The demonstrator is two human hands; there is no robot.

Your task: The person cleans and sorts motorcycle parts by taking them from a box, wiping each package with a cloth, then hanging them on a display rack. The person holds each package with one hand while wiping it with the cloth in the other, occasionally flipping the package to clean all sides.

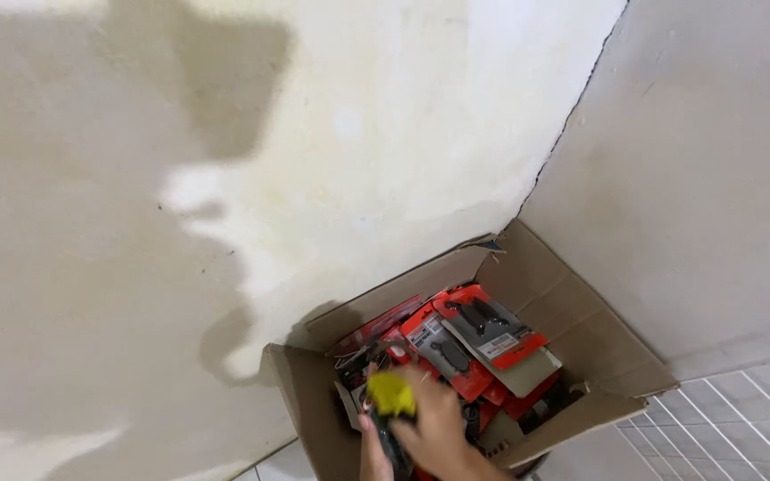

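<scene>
A yellow-and-black tool (392, 405) is being gripped over an open cardboard box (581, 330) in a wall corner, the person's hand (434, 428) wrapping closed around its dark handle. Red carded packages (479, 334) are piling loosely beneath; a careless lift risks snagging them and spilling some. The other hand isn't showing.

White tiled floor (741, 419) right of the hand, open cardboard box (572, 312) standing on it in the wall corner, red carded packs (483, 334) inside, just above the hand
</scene>
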